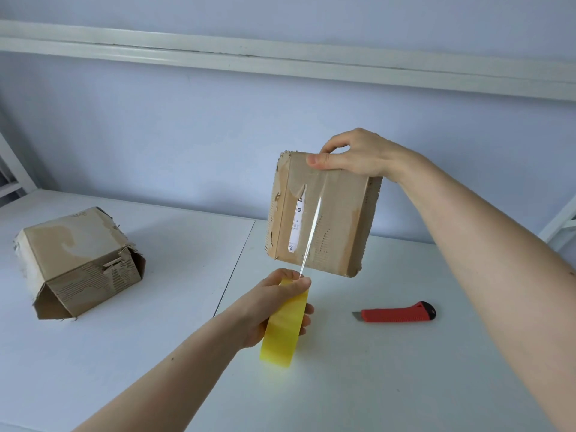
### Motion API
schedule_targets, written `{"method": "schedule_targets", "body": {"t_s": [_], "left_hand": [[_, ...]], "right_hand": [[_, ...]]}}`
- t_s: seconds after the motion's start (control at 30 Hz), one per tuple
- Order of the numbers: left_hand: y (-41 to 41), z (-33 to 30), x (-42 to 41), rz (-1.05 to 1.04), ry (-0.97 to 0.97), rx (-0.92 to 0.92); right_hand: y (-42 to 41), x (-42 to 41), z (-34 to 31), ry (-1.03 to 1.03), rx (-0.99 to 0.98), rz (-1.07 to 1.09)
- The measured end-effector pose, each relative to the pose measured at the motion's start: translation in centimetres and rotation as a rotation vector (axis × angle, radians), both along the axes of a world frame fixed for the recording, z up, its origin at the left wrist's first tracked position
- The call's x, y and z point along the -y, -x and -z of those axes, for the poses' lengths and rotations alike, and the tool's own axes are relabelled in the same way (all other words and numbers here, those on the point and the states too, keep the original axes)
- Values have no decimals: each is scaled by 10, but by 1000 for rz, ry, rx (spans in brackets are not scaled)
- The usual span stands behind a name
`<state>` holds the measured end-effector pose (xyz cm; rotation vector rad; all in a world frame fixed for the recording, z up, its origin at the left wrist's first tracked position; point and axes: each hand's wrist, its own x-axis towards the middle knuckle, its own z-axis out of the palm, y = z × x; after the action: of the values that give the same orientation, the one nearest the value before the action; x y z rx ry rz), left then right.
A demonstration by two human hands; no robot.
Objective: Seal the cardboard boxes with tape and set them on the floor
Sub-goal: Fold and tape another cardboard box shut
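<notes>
The right hand holds a flat cardboard box in the air above the worktop, pinching its top edge with the thumb on the near face and the fingers curled over behind; that one hand carries it alone suggests it is light, likely empty. Its card looks worn and torn along the edges, so it will probably flex or crease if squeezed mid-panel; the corners and folded edges seem the stiffer places to take hold. The left hand grips the yellow tape roll below the box, fingers wrapped round it, and a clear strip of tape runs taut from the roll up the box's near face. The strip is thin and sticky and may well twist or cling to itself if it goes slack. A second, open box sits on the worktop to the left, its flaps ragged, and a red utility knife lies to the right, well apart from both hands
</notes>
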<state>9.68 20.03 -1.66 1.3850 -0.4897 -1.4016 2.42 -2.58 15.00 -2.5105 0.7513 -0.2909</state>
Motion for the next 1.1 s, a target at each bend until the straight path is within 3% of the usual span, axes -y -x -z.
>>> {"method": "schedule_targets", "body": {"t_s": [0.47,0.7,0.77,0.9,1.0,1.1], "left_hand": [[2,2,0,28,1,-119],[10,0,-4,66,106,-301],[11,0,-2,41,102,-378],[3,-5,2,7,53,-396],[-7,-1,3,-54,-4,-371],[-12,2,1,-102,-20,-379]], "right_hand": [[-6,2,-5,-245,-123,-23],[-10,3,-3,-388,-234,-4],[-13,4,6,-286,-229,36],[-13,-4,37,93,160,146],[8,-25,58,383,48,-186],[33,-44,99,421,-90,-403]]}}
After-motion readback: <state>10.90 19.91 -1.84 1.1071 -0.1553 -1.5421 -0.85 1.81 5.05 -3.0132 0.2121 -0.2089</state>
